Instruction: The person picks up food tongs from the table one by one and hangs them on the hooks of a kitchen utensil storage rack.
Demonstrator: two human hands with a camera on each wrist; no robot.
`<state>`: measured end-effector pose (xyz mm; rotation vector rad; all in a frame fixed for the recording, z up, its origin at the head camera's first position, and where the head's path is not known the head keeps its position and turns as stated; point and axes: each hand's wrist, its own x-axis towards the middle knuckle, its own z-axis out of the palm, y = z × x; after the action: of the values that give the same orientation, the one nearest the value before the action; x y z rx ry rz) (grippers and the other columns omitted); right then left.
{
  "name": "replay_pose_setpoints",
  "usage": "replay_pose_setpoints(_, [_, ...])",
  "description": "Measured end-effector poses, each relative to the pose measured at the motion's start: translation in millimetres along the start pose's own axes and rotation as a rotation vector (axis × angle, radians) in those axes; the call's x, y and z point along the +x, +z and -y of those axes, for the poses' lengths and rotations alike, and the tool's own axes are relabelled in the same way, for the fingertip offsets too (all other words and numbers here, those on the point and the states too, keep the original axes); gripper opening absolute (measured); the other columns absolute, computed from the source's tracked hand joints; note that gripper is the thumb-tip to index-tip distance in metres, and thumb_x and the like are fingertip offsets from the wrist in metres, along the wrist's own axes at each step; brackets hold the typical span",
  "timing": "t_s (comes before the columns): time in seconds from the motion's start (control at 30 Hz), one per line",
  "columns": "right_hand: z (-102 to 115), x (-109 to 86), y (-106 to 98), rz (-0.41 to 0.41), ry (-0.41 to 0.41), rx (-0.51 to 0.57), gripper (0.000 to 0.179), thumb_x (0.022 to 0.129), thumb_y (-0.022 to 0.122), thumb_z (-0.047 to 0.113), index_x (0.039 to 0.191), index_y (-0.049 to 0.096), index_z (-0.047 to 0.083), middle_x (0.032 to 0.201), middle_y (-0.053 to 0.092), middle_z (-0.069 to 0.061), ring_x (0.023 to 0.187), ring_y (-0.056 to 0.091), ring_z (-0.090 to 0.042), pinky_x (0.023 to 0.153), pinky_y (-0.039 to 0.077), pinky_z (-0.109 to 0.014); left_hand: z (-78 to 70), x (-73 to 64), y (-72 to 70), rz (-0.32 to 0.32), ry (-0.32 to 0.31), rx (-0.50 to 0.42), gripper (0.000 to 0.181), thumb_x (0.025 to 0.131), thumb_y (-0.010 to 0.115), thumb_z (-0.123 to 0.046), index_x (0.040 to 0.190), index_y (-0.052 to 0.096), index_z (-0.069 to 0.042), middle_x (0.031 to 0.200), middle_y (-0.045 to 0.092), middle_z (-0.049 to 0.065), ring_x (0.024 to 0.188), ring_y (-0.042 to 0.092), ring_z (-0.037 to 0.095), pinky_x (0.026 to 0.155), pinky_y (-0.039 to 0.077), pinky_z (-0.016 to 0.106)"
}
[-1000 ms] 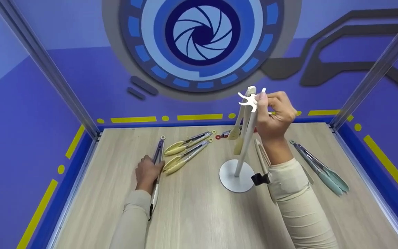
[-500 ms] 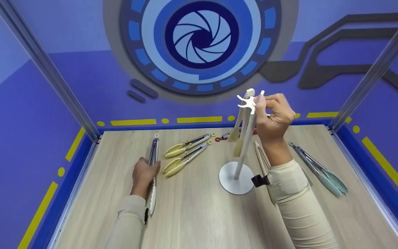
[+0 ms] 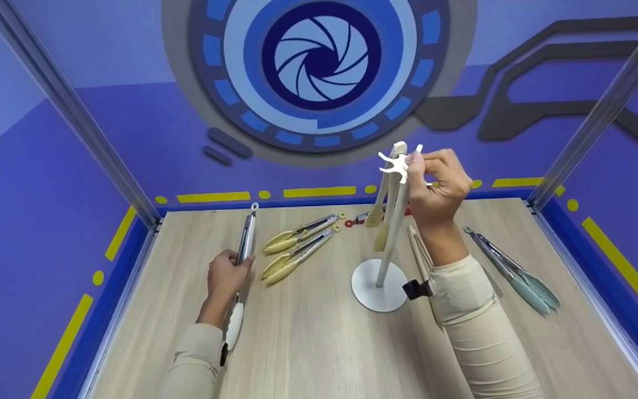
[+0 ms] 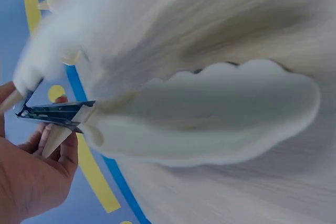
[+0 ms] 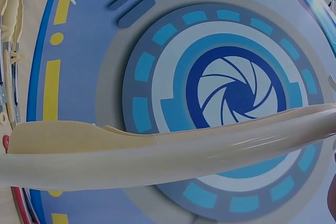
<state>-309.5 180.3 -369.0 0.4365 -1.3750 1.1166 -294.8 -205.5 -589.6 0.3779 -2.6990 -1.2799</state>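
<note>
My left hand (image 3: 227, 274) grips a pair of metal tongs (image 3: 247, 238) around their middle, ring end pointing to the back wall. Their white scalloped head (image 4: 220, 116) fills much of the left wrist view, the two arms spread apart. With thumb and fingers, my right hand (image 3: 442, 185) pinches the top of a white utensil stand (image 3: 394, 235), at its ring of curved hooks (image 3: 397, 165). From the hooks hangs a slotted turner (image 3: 375, 215) with a beige utensil (image 3: 381, 239) beside it. Across the right wrist view runs the stand's pole (image 5: 173, 167); that hand is mostly out of frame there.
Two yellow-tipped tongs (image 3: 298, 257) lie between the left hand and the stand's round base (image 3: 371, 296). Red-ringed tongs (image 3: 360, 218) lie behind the stand. Beige tongs (image 3: 417, 252) are partly under the right forearm, and teal tongs (image 3: 515, 271) lie farther right. Walls enclose the table.
My left hand has shifted slightly left with the white-headed tongs, whose head has come out from beside the wrist. My right hand stays at the stand's top.
</note>
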Motion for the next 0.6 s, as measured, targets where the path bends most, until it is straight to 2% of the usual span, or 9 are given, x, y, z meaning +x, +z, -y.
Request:
replay_pose_setpoints(0.33, [-1,-1.1,1,-0.009,0.001,-0.001,0.023,0.084,0.067,-0.001,0.061,0.071,-0.002,0.064,0.065,-0.017,0.067,0.059,-0.014,0.066,0.045,-0.017,-26.0,-11.2,2.2,0.120,0.222,-0.113,0.023,0.101,0.064,-0.021,0.116,0.066,-0.004,0.100,0.068,0.008,0.091,0.062,0.020,0.080,0.051,0.034])
replay_pose_setpoints(0.5, [-1,-1.0,3,-0.013,0.000,0.002,0.023,0.084,0.067,-0.001,0.061,0.071,-0.003,0.064,0.065,-0.017,0.067,0.059,-0.014,0.066,0.046,-0.017,-43.0,-17.0,0.1,0.182,0.306,-0.183,0.025,0.105,0.056,-0.016,0.122,0.062,0.001,0.100,0.067,0.012,0.091,0.063,0.019,0.078,0.051,0.031])
replay_pose_setpoints(0.6, [-1,-0.3,4,-0.020,0.001,0.002,0.023,0.084,0.067,0.001,0.061,0.071,-0.003,0.063,0.064,-0.017,0.067,0.059,-0.015,0.066,0.046,-0.017,-53.4,-20.2,0.0,0.215,0.365,-0.206,0.024,0.107,0.053,-0.017,0.122,0.061,0.000,0.099,0.068,0.013,0.090,0.063,0.019,0.077,0.049,0.029])
